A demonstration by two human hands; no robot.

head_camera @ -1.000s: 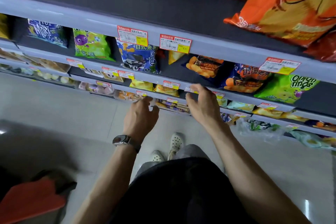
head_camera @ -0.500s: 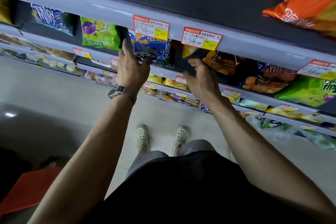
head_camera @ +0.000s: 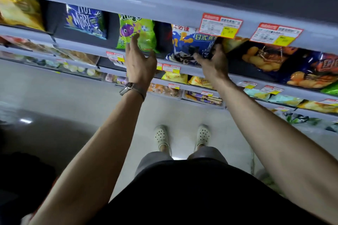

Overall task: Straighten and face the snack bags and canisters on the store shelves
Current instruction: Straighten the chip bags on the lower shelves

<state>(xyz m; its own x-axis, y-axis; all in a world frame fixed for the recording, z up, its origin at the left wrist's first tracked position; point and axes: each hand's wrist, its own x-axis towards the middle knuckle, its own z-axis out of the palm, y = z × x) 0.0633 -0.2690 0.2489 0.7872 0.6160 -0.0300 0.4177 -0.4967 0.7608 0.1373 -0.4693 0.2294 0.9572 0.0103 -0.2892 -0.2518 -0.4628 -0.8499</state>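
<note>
Bags of snacks stand in a row on the shelf (head_camera: 80, 44) across the upper part of the frame. They look light and puffy, with thin shiny skin that crinkles and can slip. The chips inside would likely break if squeezed hard, so a soft hold at the bottom corners or side edges seems best.

The right hand (head_camera: 214, 65), just right of the middle, has its fingers (head_camera: 200, 58) curled onto the lower edge of the blue bag (head_camera: 188, 40) and pinches it there. The bottom of this bag looks crumpled.

The left hand (head_camera: 140, 64), just left of the middle, is wide open and holds nothing. Its first finger lies in front of the lower part of the green bag (head_camera: 144, 29); it is not clear if it touches. The green bag stands just left of the blue one, with a dark gap between them. A push from the flat hand would likely be enough to make it face front.
</note>
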